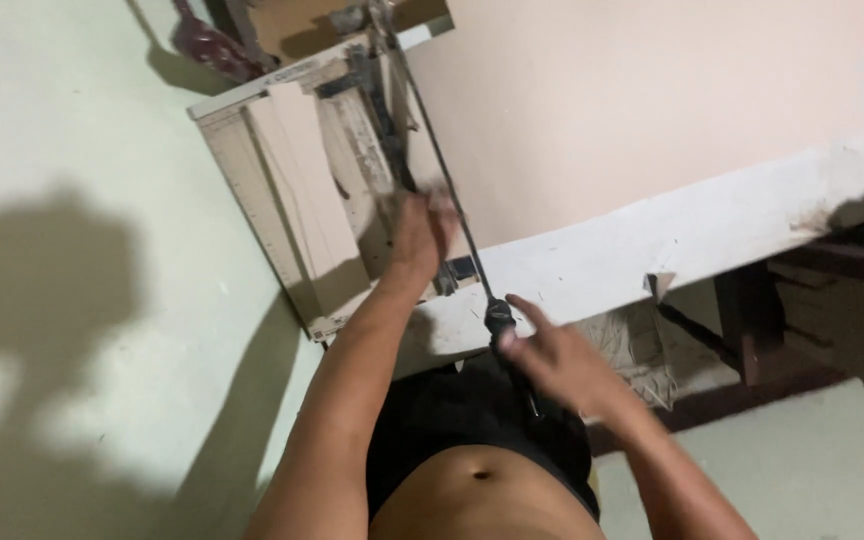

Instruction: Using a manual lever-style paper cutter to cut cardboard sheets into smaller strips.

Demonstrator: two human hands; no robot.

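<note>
A long thin dark metal rod [432, 150] runs from the top of the view down to a black handle [499, 318]. My right hand [557, 365] wraps around that handle, with the index finger stretched out along it. My left hand [420, 228] is blurred. It rests higher up on the rod, where it crosses a pale wooden frame [292, 190], and I cannot tell whether its fingers are closed. The frame leans against a white-painted plank [712, 225]. My bare torso and black shorts [452, 420] fill the bottom of the view.
A dark wooden piece of furniture [832, 265] stands at the right, under the plank. A crumpled pale sack [637, 350] lies below the plank's edge. A dark red object [210, 45] sits at the top left. Large shadows fall across the pale green surface [72, 330] on the left.
</note>
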